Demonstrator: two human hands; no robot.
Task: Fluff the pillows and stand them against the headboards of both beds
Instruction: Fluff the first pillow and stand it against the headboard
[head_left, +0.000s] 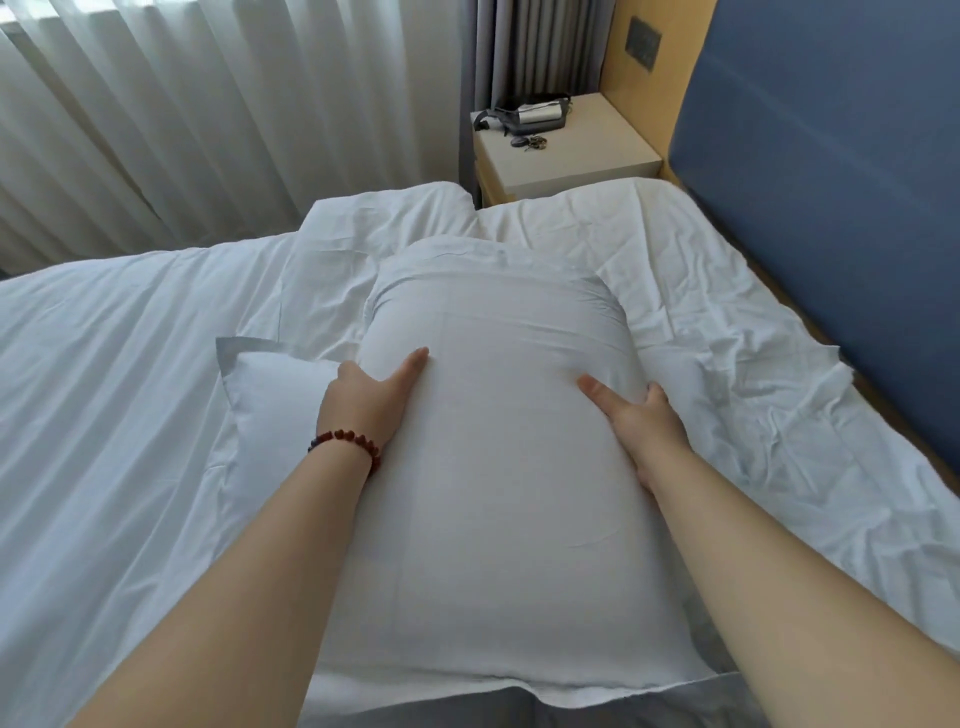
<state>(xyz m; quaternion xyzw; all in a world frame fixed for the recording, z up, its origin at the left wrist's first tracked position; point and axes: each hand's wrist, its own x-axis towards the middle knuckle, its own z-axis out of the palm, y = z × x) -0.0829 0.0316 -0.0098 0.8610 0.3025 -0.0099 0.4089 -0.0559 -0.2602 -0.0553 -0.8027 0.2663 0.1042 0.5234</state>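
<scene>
The plump, smooth white pillow (493, 467) sits centre, over the creased bed sheet (727, 312). The left grip (363, 400) and right grip (644, 426) clasp its rounded flanks, thumbs flat on top.

Both forearms (244, 577) are bare up to the hands. The left hand (371, 397) has a bracelet (349, 440) at its wrist: one strand of small round dark red beads, a few darker. The right hand (647, 423) and its wrist are bare.
</scene>
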